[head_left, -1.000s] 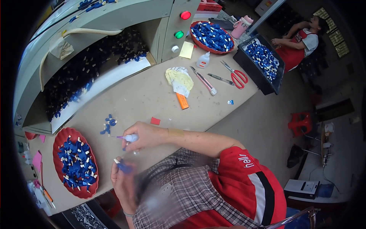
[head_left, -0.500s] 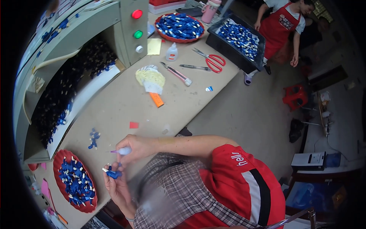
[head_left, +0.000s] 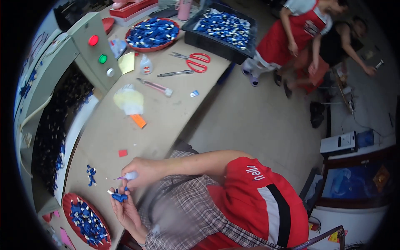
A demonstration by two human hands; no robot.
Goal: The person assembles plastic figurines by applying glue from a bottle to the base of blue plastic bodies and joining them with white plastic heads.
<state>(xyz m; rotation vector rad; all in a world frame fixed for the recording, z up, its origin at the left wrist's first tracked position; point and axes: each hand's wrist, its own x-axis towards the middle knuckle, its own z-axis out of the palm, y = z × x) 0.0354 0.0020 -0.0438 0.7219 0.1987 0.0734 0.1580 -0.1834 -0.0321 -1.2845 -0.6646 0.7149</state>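
My left hand (head_left: 130, 213) holds a small blue piece with a white end (head_left: 120, 197) between thumb and fingers. Just above it, my right hand (head_left: 146, 169) grips a small whitish bottle with a thin purple needle tip (head_left: 131, 175), which points left over the table. A tiny blue bit (head_left: 126, 188) shows between the two hands; which one holds it I cannot tell. Several blue-and-white pieces (head_left: 91, 175) lie loose beyond my hands. Left of my left hand, a red scalloped tray (head_left: 109, 234) is filled with similar pieces.
A grey machine (head_left: 89, 58) with lit buttons and an opening full of pieces borders the left. Scissors (head_left: 196, 62), a pen (head_left: 175, 73), a glue bottle (head_left: 146, 65) and an orange block (head_left: 138, 121) lie ahead. A black bin (head_left: 196, 41) stands farther off. Two people are beyond the table.
The view has swung right, so the table things sit farther left. A second person now shows more clearly beyond the table. My hands keep the same grips, close together.
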